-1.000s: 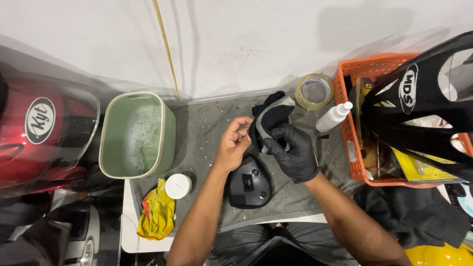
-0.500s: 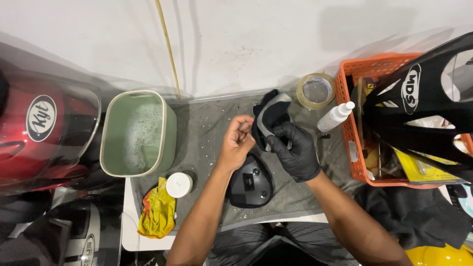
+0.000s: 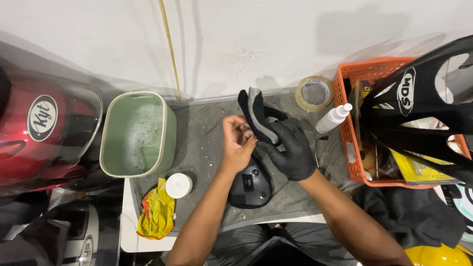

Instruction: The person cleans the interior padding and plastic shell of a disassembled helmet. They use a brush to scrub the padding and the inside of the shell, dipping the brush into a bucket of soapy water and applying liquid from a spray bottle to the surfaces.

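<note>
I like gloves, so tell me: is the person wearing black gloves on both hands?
No, only the right hand has a black glove; the left hand is bare.

One head-worn view looks steeply down, close over the worktable [image 3: 207, 148].

Both forearms come up from bottom edge and meet near centre. Left hand [image 3: 237, 143] bare, fingers bent, fingertips pinched together near right hand. Right hand [image 3: 291, 148] in black glove, fingers curled closed in grip, thumb toward left hand. Two hands touching or almost touching, cannot tell which. Left forearm bare, slants up from lower left; right forearm bare, slants up from lower right.
</note>
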